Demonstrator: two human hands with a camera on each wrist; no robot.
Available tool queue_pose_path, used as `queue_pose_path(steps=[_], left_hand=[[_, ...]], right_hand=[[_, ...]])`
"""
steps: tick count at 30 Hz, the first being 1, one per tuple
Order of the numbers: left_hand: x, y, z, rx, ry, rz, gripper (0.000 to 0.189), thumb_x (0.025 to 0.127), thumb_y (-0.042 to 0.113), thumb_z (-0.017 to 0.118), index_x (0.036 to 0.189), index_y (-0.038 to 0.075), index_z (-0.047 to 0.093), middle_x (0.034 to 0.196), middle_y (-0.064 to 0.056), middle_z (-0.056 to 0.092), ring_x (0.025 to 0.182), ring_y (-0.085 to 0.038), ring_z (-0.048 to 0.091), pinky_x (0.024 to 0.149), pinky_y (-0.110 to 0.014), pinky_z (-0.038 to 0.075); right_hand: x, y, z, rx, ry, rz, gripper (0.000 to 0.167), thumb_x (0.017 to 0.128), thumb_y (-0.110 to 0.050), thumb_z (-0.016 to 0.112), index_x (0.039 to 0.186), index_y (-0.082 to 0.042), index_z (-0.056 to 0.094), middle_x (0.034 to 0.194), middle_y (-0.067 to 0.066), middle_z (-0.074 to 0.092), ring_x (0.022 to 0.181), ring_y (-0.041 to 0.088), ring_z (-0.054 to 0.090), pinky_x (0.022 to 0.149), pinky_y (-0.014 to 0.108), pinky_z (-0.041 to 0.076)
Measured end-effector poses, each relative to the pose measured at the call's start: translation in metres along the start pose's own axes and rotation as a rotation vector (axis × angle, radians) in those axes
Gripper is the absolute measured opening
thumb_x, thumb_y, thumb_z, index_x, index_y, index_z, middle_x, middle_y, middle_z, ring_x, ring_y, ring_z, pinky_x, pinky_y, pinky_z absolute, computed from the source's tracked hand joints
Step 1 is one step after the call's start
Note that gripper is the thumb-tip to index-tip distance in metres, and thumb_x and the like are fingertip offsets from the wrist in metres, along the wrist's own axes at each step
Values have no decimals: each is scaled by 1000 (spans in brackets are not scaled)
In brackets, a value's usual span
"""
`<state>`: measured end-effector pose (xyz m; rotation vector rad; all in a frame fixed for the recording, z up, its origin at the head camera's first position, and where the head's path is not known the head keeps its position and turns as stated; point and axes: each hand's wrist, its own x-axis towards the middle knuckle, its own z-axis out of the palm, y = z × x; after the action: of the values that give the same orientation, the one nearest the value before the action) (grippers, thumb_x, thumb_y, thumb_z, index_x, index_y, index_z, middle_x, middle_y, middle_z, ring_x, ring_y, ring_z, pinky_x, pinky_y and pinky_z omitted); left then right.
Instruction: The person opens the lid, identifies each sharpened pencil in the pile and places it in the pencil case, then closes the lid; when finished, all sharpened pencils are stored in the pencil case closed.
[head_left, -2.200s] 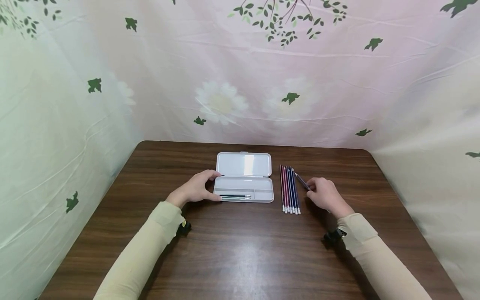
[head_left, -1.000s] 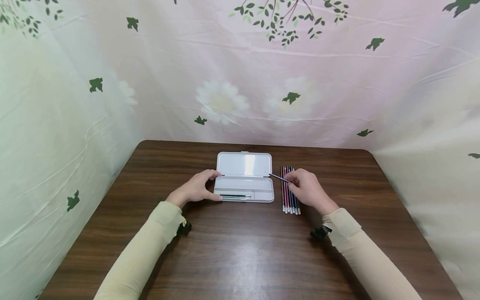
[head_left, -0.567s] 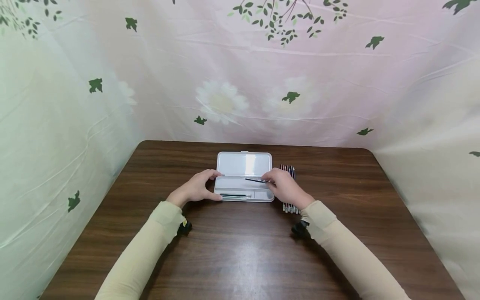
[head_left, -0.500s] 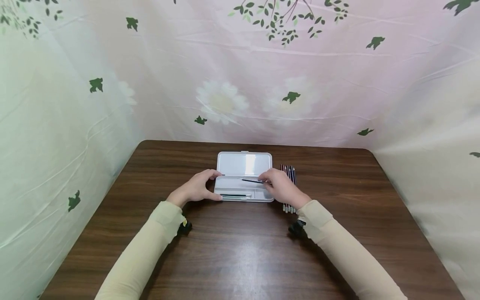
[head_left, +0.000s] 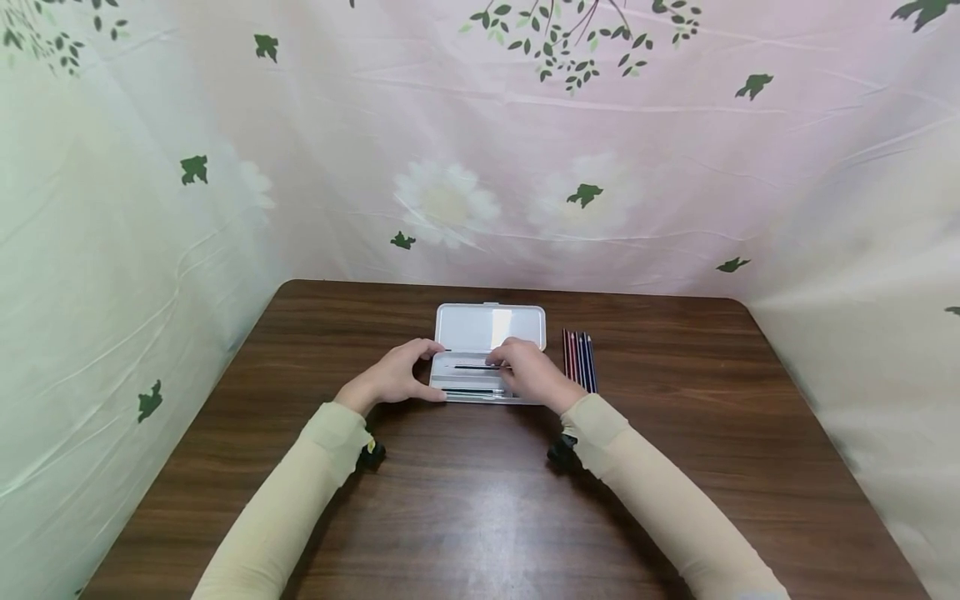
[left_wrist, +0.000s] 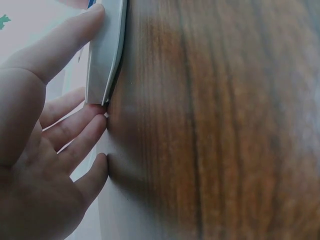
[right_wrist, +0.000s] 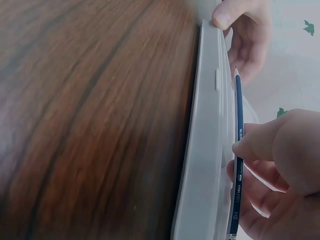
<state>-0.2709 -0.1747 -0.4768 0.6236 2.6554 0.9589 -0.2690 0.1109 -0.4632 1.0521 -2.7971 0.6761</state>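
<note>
Fingers of the left hand [head_left: 392,373], left of centre, grip the case [right_wrist: 202,135] by its left end; lean on that so it won't skid on the tabletop [head_left: 480,517]. Inside, thin pencils [head_left: 472,392] lie in front of the divider [head_left: 465,383]. Mid-frame, the dark pencil [right_wrist: 239,110] is over the back slot, tip left, pinched by the right hand [head_left: 531,372]. I'd lower it level and release gently, minding the open lid [head_left: 468,327] behind. Right of centre, that arm hides the row's [head_left: 579,358] lower ends, so watch the sleeve [head_left: 645,475].
</note>
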Motion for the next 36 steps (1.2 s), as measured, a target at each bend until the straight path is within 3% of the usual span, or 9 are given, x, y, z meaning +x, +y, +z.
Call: queue_pose_path(steps=[11, 21, 36], left_hand=[[2, 0, 1, 5, -4, 18, 84, 79, 42, 93, 147, 14, 54, 139, -7, 58, 129, -26, 53, 115, -48, 41], [0, 0, 0, 13, 5, 31, 84, 79, 42, 93, 147, 12, 54, 140, -7, 59, 131, -27, 53, 116, -49, 41], [-1, 1, -1, 2, -4, 23, 84, 80, 42, 93, 148, 12, 54, 140, -7, 58, 131, -27, 53, 116, -49, 41]], right_hand=[[1, -3, 4, 24, -27, 24, 22, 90, 1, 66, 108, -5, 79, 100, 9, 73, 95, 23, 70, 85, 38, 60], [-19, 9, -7, 65, 34, 11, 17, 92, -3, 68, 106, -5, 78, 100, 7, 72, 96, 21, 70, 85, 38, 60], [-59, 37, -28, 60, 104, 57, 19, 92, -2, 68, 108, -4, 79, 102, 6, 72, 93, 21, 67, 82, 39, 58]])
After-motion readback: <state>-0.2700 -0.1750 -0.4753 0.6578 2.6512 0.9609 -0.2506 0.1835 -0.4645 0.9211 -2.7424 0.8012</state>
